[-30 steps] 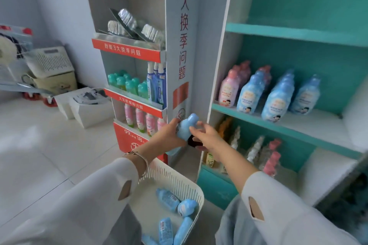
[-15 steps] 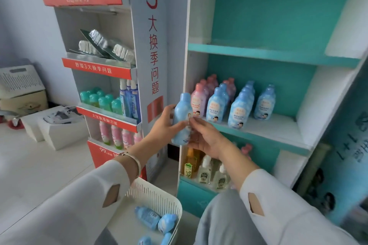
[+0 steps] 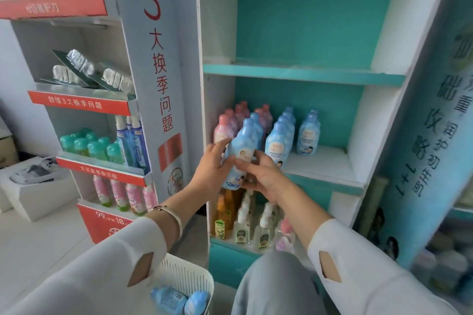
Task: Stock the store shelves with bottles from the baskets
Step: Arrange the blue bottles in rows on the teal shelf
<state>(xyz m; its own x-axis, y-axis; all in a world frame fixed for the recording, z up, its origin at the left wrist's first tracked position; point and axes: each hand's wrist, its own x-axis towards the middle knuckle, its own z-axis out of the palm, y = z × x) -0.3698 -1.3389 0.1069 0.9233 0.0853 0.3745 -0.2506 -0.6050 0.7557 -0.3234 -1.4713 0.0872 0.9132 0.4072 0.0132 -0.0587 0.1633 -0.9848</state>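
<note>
Both hands hold one light blue bottle [image 3: 240, 151] upright in front of the teal shelf's [image 3: 325, 169] left end. My left hand [image 3: 212, 169] wraps its left side; my right hand [image 3: 261, 174] pinches its lower right. Behind it stand rows of pink bottles [image 3: 225, 126] and blue bottles [image 3: 277, 140] on that shelf. A white basket [image 3: 189, 279] at the bottom holds two more blue bottles [image 3: 169, 298].
A grey and red display rack [image 3: 102, 110] with green, blue and pink bottles stands on the left. The teal shelf above [image 3: 302, 74] is bare. Pump bottles [image 3: 243, 225] fill the lower shelf. White bins [image 3: 35, 186] sit on the floor at left.
The bottle rose from near the basket to the middle shelf's height. Both hands stayed on it, and the view swung up and to the right.
</note>
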